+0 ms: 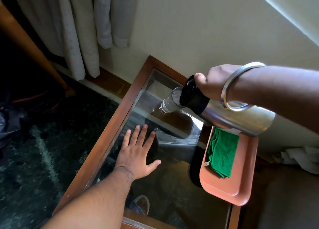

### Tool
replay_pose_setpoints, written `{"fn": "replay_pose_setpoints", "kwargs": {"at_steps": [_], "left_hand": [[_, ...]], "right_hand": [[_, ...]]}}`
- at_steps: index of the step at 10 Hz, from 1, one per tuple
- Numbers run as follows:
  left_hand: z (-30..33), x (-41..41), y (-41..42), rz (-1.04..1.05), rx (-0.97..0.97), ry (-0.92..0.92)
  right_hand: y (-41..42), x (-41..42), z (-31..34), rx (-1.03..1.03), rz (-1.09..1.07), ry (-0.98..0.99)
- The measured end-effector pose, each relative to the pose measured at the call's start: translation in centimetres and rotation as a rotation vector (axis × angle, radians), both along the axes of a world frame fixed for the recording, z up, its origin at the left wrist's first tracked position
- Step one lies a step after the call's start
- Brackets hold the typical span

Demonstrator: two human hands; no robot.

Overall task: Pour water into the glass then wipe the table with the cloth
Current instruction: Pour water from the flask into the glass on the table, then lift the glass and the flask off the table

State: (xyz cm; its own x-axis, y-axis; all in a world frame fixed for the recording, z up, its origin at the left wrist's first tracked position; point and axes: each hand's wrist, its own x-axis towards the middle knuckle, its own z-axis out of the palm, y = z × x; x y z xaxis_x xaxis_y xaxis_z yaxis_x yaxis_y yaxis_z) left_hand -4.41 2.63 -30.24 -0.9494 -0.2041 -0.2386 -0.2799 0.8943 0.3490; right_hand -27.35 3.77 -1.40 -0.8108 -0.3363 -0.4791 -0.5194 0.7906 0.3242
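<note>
The right hand was clenched around the black top of a steel flask, thumb pressed on the cap, with a metal bangle loose at the wrist. The flask was tipped steeply, its black spout at the rim of the clear glass, which stood on the glass-topped table near the far wooden edge and held some water. The left hand lay flat with fingers spread and released on the pane, close to the left frame, bare tabletop around it. An orange tray sat along the right edge, overhanging the frame, holding a folded green cloth whose small tag could not be read.
</note>
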Motion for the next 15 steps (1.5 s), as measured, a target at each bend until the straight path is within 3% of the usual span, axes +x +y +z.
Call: {"fn": "replay_pose_setpoints", "kwargs": {"at_steps": [2, 3, 5, 6, 7, 8, 10, 11, 13, 15], "left_hand": [[2.2, -1.0, -0.9, -0.049, -0.041, -0.209], [5.6, -2.9, -2.8, -0.082, -0.008, -0.210], [13.3, -10.9, -6.9, 0.017, -0.061, 0.027], [16.3, -15.0, -7.3, -0.077, 0.053, 0.004], [18.1, -17.4, -6.8, -0.169, 0.088, -0.137], [18.3, -18.2, -5.4, -0.208, 0.090, -0.211], [17.9, -18.3, -4.2, -0.121, 0.048, -0.131], [18.2, -18.3, -4.1, -0.110, -0.001, -0.125], [19.9, -13.5, -3.8, -0.097, -0.007, -0.125], [20.4, -2.0, -2.4, -0.031, 0.094, -0.164]], "right_hand": [[2.5, 0.0, 0.3, -0.223, -0.221, -0.026], [5.1, 0.7, 0.9, -0.422, -0.405, -0.088], [11.2, 8.7, -1.4, -0.974, -0.900, -0.132], [13.0, 14.3, -3.0, -1.237, -1.212, -0.093], [14.1, 19.6, -4.4, -1.387, -1.413, -0.098], [15.8, 24.7, -6.2, -0.982, -1.214, -0.009], [16.2, 29.2, -8.1, -0.895, -1.349, 0.022], [16.4, 30.0, -9.3, -0.969, -1.277, 0.066], [16.6, 31.6, -10.3, -1.529, -1.533, 0.054], [17.2, 32.4, -10.7, -1.647, -1.450, 0.009]]}}
